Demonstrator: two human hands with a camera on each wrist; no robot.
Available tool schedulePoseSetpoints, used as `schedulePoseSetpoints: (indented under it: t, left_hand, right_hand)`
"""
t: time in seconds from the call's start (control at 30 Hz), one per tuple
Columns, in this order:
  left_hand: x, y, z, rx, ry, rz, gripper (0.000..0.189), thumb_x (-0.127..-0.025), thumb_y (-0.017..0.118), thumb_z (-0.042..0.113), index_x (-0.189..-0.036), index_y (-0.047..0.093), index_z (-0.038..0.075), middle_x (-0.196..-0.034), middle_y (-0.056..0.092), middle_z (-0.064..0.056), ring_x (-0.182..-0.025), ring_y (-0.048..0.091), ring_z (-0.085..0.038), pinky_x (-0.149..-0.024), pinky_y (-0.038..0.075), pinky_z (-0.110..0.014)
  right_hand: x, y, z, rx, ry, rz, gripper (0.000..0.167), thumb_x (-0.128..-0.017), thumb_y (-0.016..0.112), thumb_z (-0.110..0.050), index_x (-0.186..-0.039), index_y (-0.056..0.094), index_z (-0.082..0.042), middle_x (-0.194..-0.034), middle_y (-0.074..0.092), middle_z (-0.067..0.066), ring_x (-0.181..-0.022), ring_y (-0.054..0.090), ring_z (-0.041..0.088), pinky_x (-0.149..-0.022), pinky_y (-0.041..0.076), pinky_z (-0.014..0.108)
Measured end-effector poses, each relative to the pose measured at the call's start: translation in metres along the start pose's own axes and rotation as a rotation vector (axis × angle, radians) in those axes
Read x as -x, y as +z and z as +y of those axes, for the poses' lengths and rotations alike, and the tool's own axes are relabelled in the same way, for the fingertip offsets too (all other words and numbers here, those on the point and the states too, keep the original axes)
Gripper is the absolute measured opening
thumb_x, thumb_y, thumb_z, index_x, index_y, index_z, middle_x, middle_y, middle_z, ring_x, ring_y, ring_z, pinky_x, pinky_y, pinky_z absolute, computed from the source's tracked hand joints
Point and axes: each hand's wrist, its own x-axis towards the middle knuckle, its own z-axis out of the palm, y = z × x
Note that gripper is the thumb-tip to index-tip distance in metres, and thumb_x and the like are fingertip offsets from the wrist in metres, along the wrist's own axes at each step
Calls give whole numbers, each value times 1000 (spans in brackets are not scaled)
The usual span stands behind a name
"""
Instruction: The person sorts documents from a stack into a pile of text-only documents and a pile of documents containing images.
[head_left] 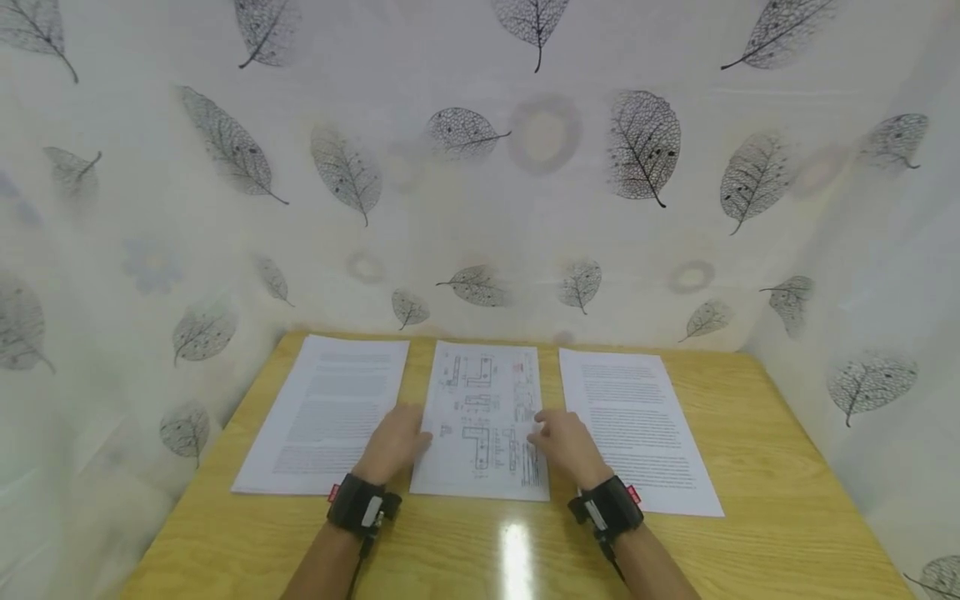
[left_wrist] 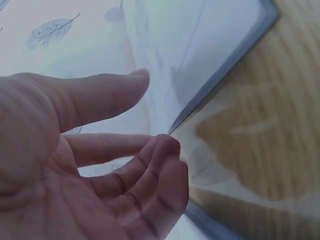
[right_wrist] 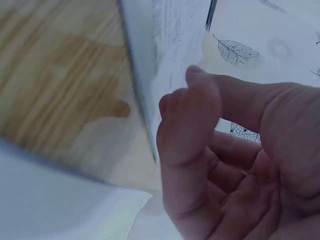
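Flanking the drawing sheet (head_left: pixel 450 471), the left hand (head_left: pixel 393 443) gapes wide, thumb well off loosely bent fingers; the right hand (head_left: pixel 568 448) curls narrower! Left text pages (head_left: pixel 337 400) and right text pages (head_left: pixel 633 417) lie just outward of each grip.

Bare desk (head_left: pixel 772 467) is stretching at 3 o'clock, past the right pages (head_left: pixel 630 417), and along 6 o'clock, where two forearms (head_left: pixel 322 567) are crossing it. Narrow gaps are flanking the drawing (head_left: pixel 480 417); the left hand (head_left: pixel 393 442) is blocking the one at 9 o'clock, the right hand (head_left: pixel 566 443) that at 3. A leaf-patterned curtain (head_left: pixel 480 217) is walling off 12 o'clock.
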Motion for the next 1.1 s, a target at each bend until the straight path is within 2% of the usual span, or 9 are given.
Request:
schedulePoseSetpoints:
  t: [0.03,0.17,0.3,0.4,0.53,0.6,0.8,0.97,1.1]
  left_hand:
    - [0,-3,-1,-4,3,19,21,-87,61,14,-105,62,3,-84,63,-9,-72,58,-21,-60,47,-35]
    - [2,-14,-4,8,-30,74,37,-90,60,22,-122,58,4,-106,66,-13,-95,62,-27,-79,50,-44]
    - [2,-25,-10,-11,-21,115,38,-90,59,24,-122,60,4,-104,68,-13,-90,64,-26,-73,51,-40]
    - [2,-32,-18,-23,-16,152,35,-88,61,24,-116,64,3,-99,69,-13,-81,63,-23,-64,50,-35]
    - [4,-42,-29,-49,-48,203,33,-88,62,24,-113,65,2,-96,69,-14,-78,63,-22,-61,49,-33]
    - [5,-47,-33,-55,-72,220,34,-88,62,24,-113,65,1,-97,69,-15,-79,64,-23,-62,49,-35]
    - [11,-61,-50,-95,-114,280,38,-89,60,25,-114,62,-3,-103,67,-22,-91,63,-35,-74,50,-49]
    - [17,-72,-68,-175,-243,286,48,-89,57,30,-120,57,-6,-118,58,-30,-107,52,-50,-82,43,-61]
    - [22,-79,-86,-193,-329,312,51,-87,58,30,-119,53,-10,-116,52,-36,-105,47,-54,-81,40,-63]
  right_hand:
    - [-2,1,-4,2,-24,14,33,-83,68,-17,-111,65,0,-84,70,9,-65,59,13,-55,46,26]
    - [-9,6,-22,19,-67,18,33,-84,67,-21,-113,64,-4,-97,69,10,-85,65,20,-73,52,35]
    - [-14,15,-41,1,-83,1,33,-87,64,-25,-116,63,-10,-108,68,8,-99,64,23,-84,51,40]
    - [-19,25,-54,-43,-144,-17,32,-87,64,-24,-116,64,-9,-104,68,6,-93,64,19,-79,52,36]
    - [-27,39,-72,-84,-228,-49,29,-87,64,-21,-113,65,-8,-92,68,2,-77,60,10,-67,49,25]
    - [-30,45,-80,-96,-245,-68,28,-87,64,-21,-112,66,-7,-88,67,1,-72,57,8,-63,46,22]
    - [-36,63,-105,-125,-224,-128,27,-87,65,-21,-110,67,-8,-92,69,2,-74,58,6,-61,46,19]
    - [-36,77,-121,-193,-204,-218,30,-88,64,-20,-113,65,-6,-98,69,6,-72,61,7,-59,49,20]
    - [-35,87,-132,-208,-212,-271,39,-89,62,-21,-124,58,-4,-109,67,11,-86,67,18,-66,54,26]
